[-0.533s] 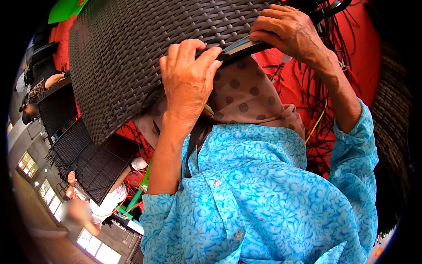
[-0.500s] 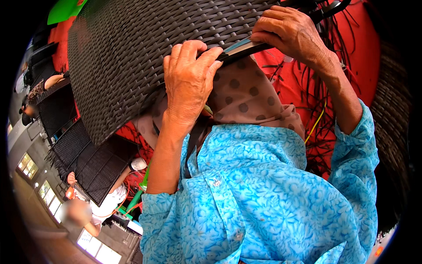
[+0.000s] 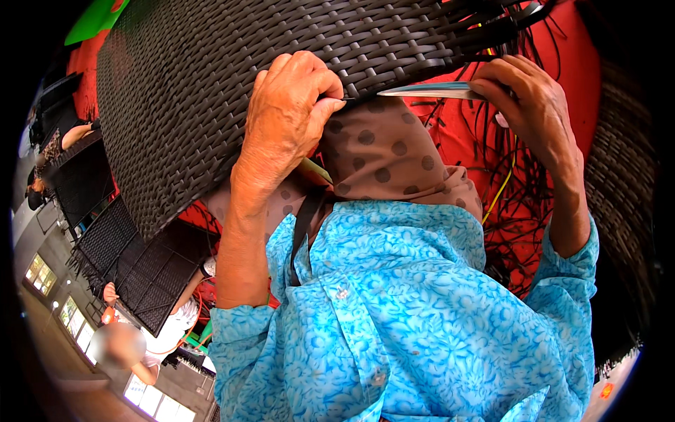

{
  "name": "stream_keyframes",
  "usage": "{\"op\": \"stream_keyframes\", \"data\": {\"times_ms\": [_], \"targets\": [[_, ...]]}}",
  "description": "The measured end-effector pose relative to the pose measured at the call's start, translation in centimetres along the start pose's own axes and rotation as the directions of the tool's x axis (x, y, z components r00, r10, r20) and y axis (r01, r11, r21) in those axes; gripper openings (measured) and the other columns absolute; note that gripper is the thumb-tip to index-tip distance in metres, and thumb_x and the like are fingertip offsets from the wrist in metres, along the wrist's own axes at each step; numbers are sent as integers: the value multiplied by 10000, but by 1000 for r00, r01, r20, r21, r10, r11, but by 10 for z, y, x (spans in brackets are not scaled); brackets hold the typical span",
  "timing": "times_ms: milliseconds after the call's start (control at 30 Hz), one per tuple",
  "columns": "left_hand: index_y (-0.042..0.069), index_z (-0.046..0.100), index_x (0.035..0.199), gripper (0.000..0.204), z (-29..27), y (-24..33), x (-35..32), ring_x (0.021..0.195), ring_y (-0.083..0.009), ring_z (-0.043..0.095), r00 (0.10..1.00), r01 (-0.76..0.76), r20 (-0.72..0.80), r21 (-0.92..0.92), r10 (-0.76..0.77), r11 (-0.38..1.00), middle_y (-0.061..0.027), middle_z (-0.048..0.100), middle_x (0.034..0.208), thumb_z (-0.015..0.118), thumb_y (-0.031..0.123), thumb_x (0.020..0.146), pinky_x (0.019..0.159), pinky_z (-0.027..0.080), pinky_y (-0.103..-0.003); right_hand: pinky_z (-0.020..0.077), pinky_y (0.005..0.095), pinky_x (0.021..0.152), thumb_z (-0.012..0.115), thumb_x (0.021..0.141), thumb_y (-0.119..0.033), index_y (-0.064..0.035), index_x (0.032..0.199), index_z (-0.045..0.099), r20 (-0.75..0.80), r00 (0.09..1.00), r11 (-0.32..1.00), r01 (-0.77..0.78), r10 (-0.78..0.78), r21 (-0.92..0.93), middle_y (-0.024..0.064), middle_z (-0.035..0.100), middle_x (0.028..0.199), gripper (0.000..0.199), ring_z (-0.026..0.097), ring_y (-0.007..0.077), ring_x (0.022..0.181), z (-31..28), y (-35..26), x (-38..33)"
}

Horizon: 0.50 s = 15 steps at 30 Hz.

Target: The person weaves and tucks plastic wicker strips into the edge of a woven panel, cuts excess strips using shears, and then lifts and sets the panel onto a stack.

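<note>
A dark brown woven wicker panel (image 3: pixel 211 77) lies across my lap, its near edge running between my hands. At that edge my left hand (image 3: pixel 285 116) is closed in a pinch, with the end of a thin dark strip (image 3: pixel 346 99) showing by the fingertips. To the right, my right hand (image 3: pixel 531 105) grips a knife (image 3: pixel 429 90) with a slim, pale, pointed blade. The tip points left along the panel's edge, a short way from my left fingertips. My right fingers hide the knife's handle end.
Red sheeting (image 3: pixel 576 77) strewn with dark strip offcuts (image 3: pixel 503 176) spreads to the right, with a yellow strip (image 3: pixel 499 188) among them. More wickerwork (image 3: pixel 626 162) stands at the far right. At lower left, another person (image 3: pixel 179 323) is beside a dark woven panel (image 3: pixel 158 281).
My right hand has moved right and down, drawing the knife away from my left hand, so more blade shows. My left hand and the panel have shifted slightly left.
</note>
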<state>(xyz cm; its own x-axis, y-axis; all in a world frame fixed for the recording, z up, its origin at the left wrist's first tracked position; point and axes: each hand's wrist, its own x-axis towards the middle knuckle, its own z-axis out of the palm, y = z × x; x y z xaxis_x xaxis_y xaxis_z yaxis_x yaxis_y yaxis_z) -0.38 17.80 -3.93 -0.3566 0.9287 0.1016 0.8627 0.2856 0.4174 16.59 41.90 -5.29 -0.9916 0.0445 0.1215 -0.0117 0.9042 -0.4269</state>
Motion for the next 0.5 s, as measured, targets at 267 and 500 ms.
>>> {"op": "stream_keyframes", "data": {"times_ms": [267, 500], "targets": [[33, 570, 852, 99, -4, 15, 35, 648, -145, 556, 913, 327, 167, -846, -372, 422, -37, 604, 766, 594, 123, 884, 654, 471, -262, 471, 360, 660, 667, 780, -191, -133, 1091, 612, 133, 978, 953, -191, 163, 234, 69, 573, 824, 321, 574, 252, 744, -16, -12, -24], [66, 505, 911, 112, 3, -31, 15, 674, -159, 508, 824, 163, 250, -964, -509, -209, -40, 533, 771, 499, 171, 947, 748, 483, -349, 428, 377, 564, 660, 761, -165, -201, 1136, 620, 139, 968, 969, -225, 210, 102, 68, 483, 712, 379, 522, 253, 641, -10, -20, -33]]}}
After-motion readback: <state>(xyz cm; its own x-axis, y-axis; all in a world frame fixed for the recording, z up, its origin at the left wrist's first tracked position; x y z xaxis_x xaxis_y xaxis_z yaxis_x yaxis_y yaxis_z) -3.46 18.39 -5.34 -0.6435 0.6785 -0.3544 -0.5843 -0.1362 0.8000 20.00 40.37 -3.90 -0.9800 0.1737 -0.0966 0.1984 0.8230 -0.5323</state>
